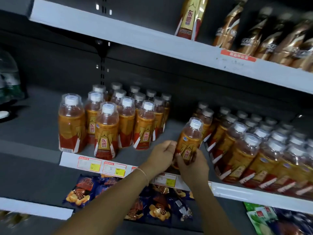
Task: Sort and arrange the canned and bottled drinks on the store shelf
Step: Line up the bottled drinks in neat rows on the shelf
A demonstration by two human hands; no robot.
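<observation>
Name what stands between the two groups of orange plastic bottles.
One tilted orange bottle, gripped by left hand and right hand; otherwise bare grey shelf. Head view.

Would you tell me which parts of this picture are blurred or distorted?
Head view: the held bottle, left hand and right hand are fairly sharp; the dark bottles top right are smeared; the upper shelf edge bows from the wide-angle lens; the back panel is dim.

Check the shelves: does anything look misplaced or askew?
One orange-label bottle stands alone on the top shelf beside dark gold bottles, away from its kind on the shelf below. The held bottle, gripped by the left hand and right hand, leans, not yet standing in a row.
</observation>
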